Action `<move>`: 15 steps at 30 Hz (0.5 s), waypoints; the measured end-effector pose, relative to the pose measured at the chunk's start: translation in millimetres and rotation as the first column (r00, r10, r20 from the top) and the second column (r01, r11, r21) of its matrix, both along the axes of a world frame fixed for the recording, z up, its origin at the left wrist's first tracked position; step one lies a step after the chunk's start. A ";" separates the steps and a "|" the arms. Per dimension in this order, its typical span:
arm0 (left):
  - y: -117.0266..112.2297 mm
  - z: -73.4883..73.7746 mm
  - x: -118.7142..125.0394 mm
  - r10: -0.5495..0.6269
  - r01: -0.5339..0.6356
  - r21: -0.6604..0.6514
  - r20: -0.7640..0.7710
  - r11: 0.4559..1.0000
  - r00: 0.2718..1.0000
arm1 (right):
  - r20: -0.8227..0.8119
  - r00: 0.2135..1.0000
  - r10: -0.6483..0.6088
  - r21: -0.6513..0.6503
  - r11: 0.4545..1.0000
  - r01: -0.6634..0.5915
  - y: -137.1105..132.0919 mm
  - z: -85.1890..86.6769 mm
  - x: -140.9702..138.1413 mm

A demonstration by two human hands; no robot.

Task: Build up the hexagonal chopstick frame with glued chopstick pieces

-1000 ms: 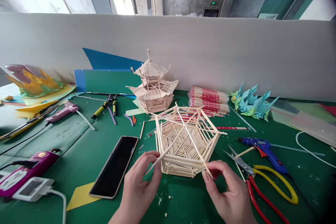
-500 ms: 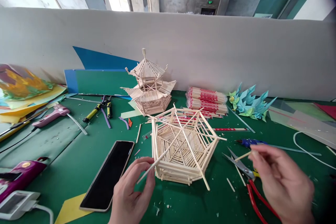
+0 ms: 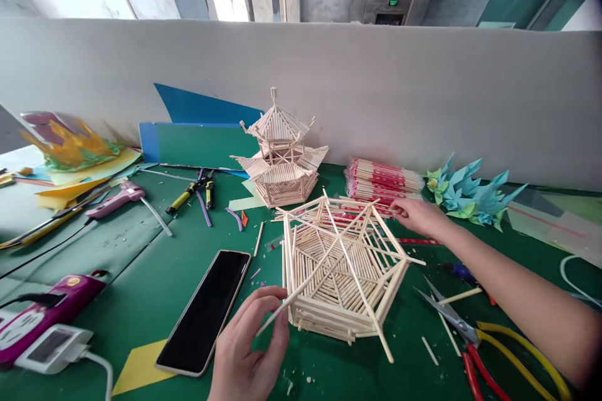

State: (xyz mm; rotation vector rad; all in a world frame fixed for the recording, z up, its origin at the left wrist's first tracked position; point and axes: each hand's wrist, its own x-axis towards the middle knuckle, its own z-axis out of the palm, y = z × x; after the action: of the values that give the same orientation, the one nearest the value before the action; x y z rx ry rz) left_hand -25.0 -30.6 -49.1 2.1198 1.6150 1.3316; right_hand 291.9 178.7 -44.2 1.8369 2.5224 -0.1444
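Note:
My left hand pinches the near-left end of a long wooden stick that crosses the top of a six-sided stick frame. The frame has a patterned stick floor, and a second long stick crosses the first over its middle. My right hand reaches far across, beyond the frame's right side, to the loose sticks with red wrappers. Its fingers are drawn together there; what is between them is too small to make out. Behind the frame stands a finished-looking stick pagoda with two roofs.
Wrapped stick bundles lie at the back, beside blue paper leaves. Scissors lie open at right, with a short stick by the blades. A phone, pliers, pink glue gun and power strip are at left.
My right hand has let go of a short stick near the scissors and moved forward and left to the wrapped sticks. My left hand keeps its pinch. The view has turned slightly left.

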 end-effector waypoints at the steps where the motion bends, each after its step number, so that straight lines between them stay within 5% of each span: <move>1: 0.0 0.2 0.1 0.000 0.000 0.006 0.004 1.000 1.000 | 0.030 0.999 0.019 -0.016 1.000 -0.019 5.6 -5.4 -3.0; 7: 0.2 3.7 -0.8 -0.026 0.026 0.006 0.008 1.000 1.000 | 0.120 0.975 0.188 -0.131 0.976 -0.173 12.4 -19.3 -17.5; 15: 3.9 4.3 0.9 -0.026 0.026 0.003 0.031 1.000 0.999 | 0.247 0.958 0.149 -0.202 0.974 -0.100 14.3 20.0 22.8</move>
State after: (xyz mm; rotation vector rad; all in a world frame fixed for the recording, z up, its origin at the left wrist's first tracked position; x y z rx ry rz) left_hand -24.1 -26.7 -44.7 2.1034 1.5686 1.3531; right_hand 314.6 193.0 -24.1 1.5127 2.3452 -0.1246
